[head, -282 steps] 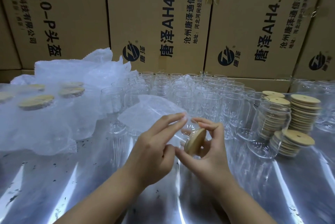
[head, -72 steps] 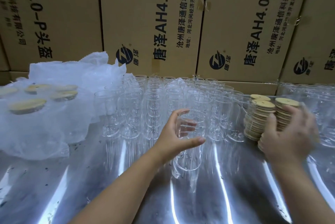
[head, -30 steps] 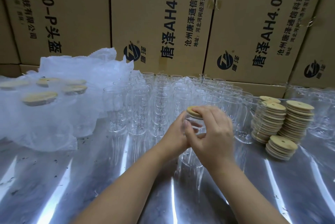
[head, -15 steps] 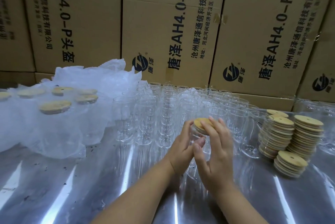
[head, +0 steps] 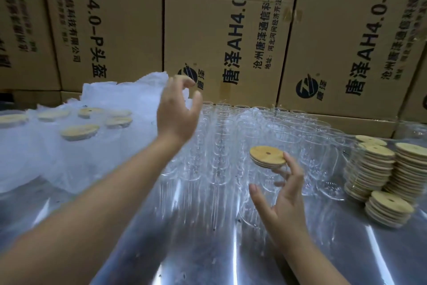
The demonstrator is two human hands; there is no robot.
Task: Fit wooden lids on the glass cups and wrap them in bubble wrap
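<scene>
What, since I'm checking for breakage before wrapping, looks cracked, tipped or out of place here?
None of the glass cups looks cracked or tipped. The lid stacks at the right lean unevenly, and dark specks dot the metal table. The lid on the cup in the right hand sits flat.

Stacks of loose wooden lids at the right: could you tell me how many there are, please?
4. The low stack sits nearest. Behind it stand the left tall stack and the right tall stack. The rear stack peeks out behind the left one. More may be hidden.

Glossy metal table (head: 208,250); clear glass cups (head: 231,137); matt wood lid (head: 267,156).
</scene>
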